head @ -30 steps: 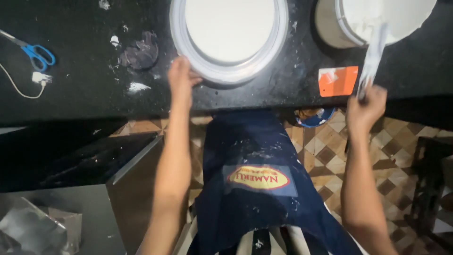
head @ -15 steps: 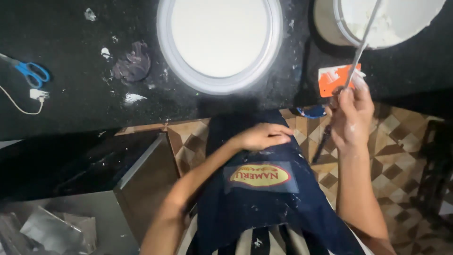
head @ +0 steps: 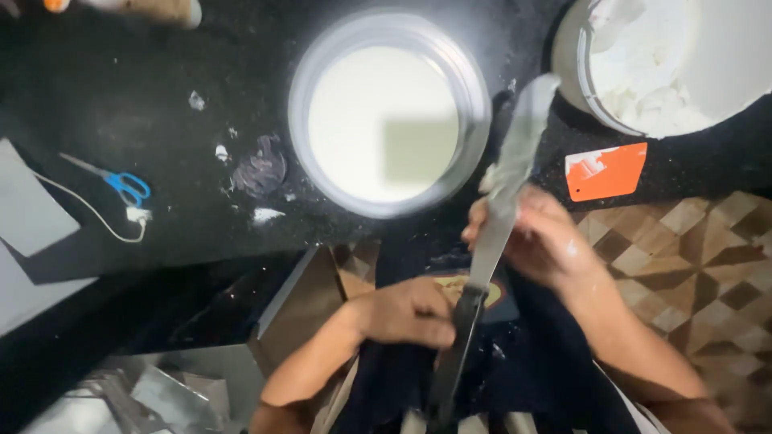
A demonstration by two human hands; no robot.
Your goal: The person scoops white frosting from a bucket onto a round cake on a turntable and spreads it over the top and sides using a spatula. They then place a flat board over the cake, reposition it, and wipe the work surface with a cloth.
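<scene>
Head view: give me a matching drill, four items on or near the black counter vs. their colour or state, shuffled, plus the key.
Things:
1. scissors
2. scraper card
3. round pan
4. spatula

Colour or state:
A. orange, flat on the counter, smeared white
B. long metal blade, held at the counter's edge between both hands
C. blue handles, lying at the left of the counter
D. filled with smooth white mix, in the middle of the counter

Pairs: 1-C, 2-A, 3-D, 4-B. The right hand grips the blade's middle; the left hand is at its dark handle.
</scene>
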